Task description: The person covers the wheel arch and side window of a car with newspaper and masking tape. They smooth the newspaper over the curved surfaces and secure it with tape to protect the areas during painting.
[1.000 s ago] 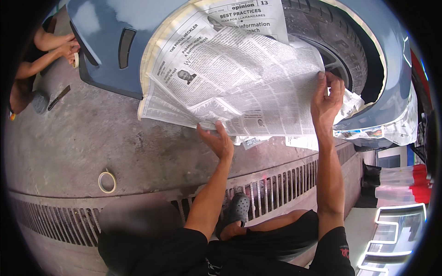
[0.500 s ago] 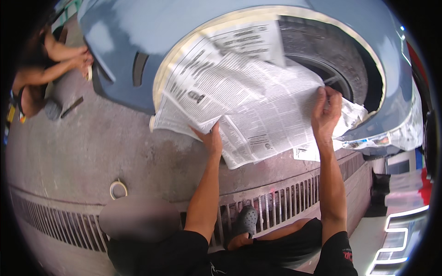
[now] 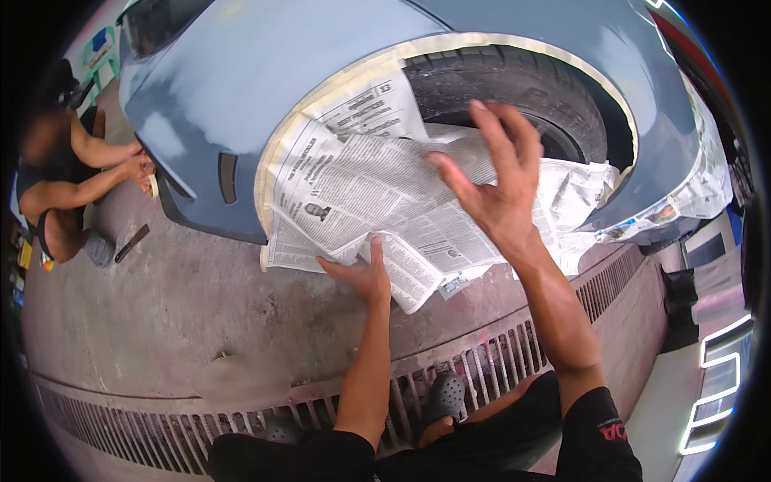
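Mostly, the writing is on the newspaper (image 3: 385, 177): dark headlines (image 3: 365, 120) near its upper edge, dense columns of small print and a little portrait photo (image 3: 318, 211). Faint lettering also marks the tyre (image 3: 450, 72), and red letters (image 3: 613, 432) the right sleeve (image 3: 586, 418). The sheet is greyish white, creased and loosely folded, one lower corner hanging over the concrete floor (image 3: 193, 297). It covers the lower left of the wheel opening (image 3: 619, 140), whose edge carries cream masking tape (image 3: 345, 79). Over the paper's right half, the right hand (image 3: 506, 177) spreads its fingers wide. The left hand (image 3: 361, 277) touches the lower edge; whether its fingers close on it, I cannot tell.
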Tool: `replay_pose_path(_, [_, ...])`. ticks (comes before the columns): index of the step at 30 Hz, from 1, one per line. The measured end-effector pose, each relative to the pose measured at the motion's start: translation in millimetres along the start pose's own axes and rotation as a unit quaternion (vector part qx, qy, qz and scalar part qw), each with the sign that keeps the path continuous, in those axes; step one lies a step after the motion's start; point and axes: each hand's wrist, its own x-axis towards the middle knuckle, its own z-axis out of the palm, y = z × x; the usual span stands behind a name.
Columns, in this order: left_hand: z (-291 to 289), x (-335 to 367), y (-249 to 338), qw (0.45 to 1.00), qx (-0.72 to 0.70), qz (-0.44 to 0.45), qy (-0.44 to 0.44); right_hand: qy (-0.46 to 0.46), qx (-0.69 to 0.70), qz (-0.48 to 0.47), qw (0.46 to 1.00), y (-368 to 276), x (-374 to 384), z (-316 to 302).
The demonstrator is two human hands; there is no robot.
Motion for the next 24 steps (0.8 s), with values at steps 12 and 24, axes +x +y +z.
replay_pose_path(12, [-9, 22, 3, 0.996, 0.013, 0.032, -0.083, 0.053, 0.032, 0.157, 0.986, -28, 53, 50])
replay_pose_path(24, [-14, 35, -2, 0.996, 0.002, 0.007, -0.092, -0.001, -0.098, -0.071, 0.993, -21, 24, 74])
